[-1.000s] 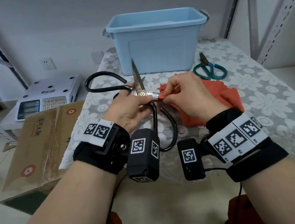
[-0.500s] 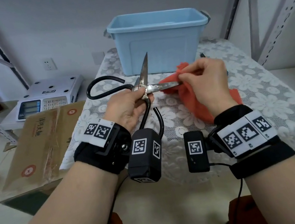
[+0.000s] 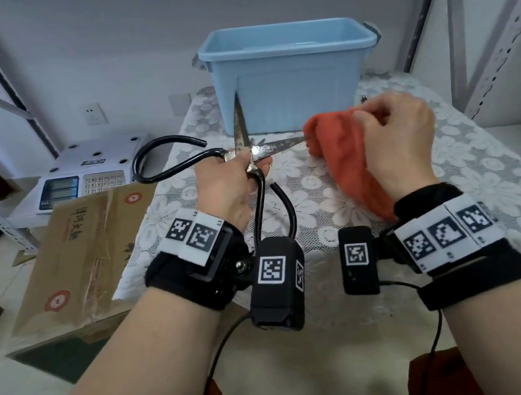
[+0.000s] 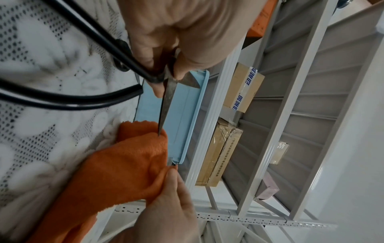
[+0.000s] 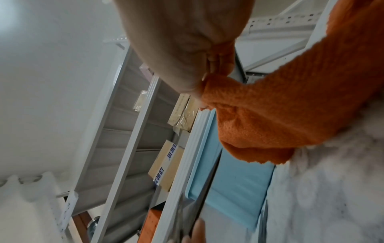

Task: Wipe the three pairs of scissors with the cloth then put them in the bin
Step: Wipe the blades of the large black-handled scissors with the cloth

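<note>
My left hand grips a large pair of black-handled scissors at the pivot, blades spread: one points up, one points right. My right hand bunches the orange cloth at the tip of the rightward blade. In the left wrist view that blade ends at the cloth, below my left hand. The right wrist view shows my right hand pinching the cloth. The light blue bin stands behind, on the lace-covered table. The other scissors are hidden.
A white digital scale and a flat cardboard box lie left of the table. Grey metal shelf posts rise at the right. Boxes sit on shelves above the bin.
My right hand has drawn the cloth rightward along the horizontal blade, from near the pivot out to its tip. The scissors were raised and turned; the green scissors are now hidden behind my right hand.
</note>
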